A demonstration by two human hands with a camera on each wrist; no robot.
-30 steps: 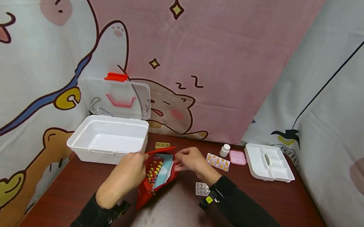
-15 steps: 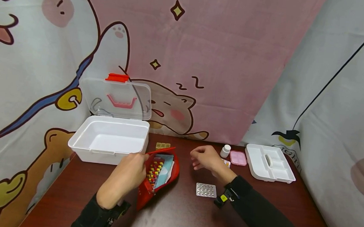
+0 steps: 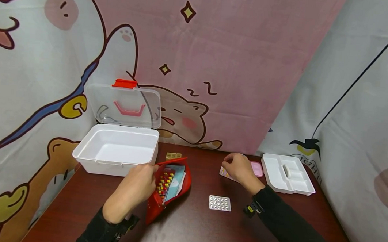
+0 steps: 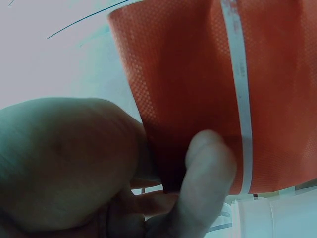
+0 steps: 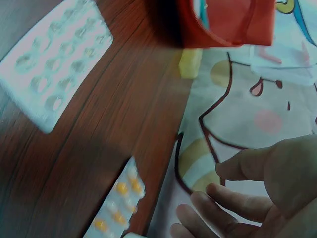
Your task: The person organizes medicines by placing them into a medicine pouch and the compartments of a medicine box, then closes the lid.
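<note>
My left hand [image 3: 137, 184] grips the edge of a red pouch [image 3: 185, 184], its fabric pinched between thumb and fingers in the left wrist view. The pouch mouth gapes; inside show a red-and-yellow capsule blister pack [image 3: 164, 181] and a blue-and-white packet [image 3: 175, 182]. My right hand [image 3: 241, 169] is over a blister pack of orange pills [image 3: 227, 175] and partly covers it in the head view. In the right wrist view its loosely bent fingers hold nothing, apart from that pack. Nearer me lies a silver blister pack [image 3: 220, 203] of white pills.
A white box [image 3: 114, 168] with its clear lid [image 3: 122, 106] raised stands at the back left. Behind the pouch is a small yellow pill case [image 3: 174, 156]. A pink case [image 3: 256, 169] and a white divided tray [image 3: 288, 173] are at the right.
My right hand has left the pouch and moved right to the orange pill blister pack, uncovering the silver pack. My left hand stays on the pouch.
</note>
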